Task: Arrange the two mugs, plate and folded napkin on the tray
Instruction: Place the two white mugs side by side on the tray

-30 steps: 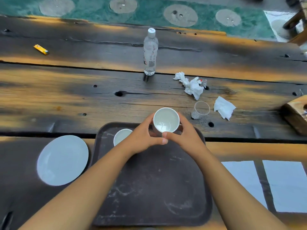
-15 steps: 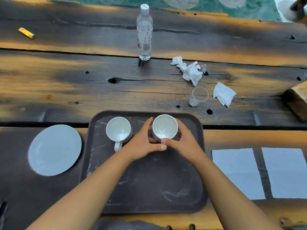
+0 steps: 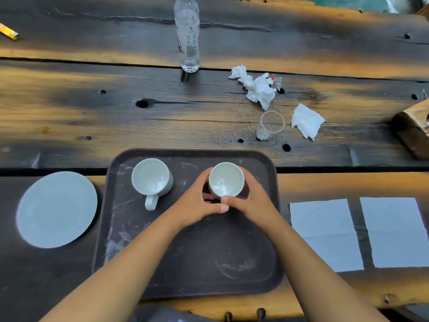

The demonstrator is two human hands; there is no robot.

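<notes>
A dark brown tray lies on the wooden table in front of me. One white mug stands at its far left, handle toward me. A second white mug is at the far middle of the tray, cupped from both sides by my left hand and my right hand. I cannot tell if its base touches the tray. A pale plate rests on the table left of the tray. Two flat white napkins lie right of the tray.
Beyond the tray stand a clear plastic cup and a water bottle. Crumpled tissues lie near the cup. A wooden block is at the right edge, a yellow object at far left.
Both hands have brought the second mug down and toward me, from above the tray's far edge to low over the tray. The view has tilted down.
</notes>
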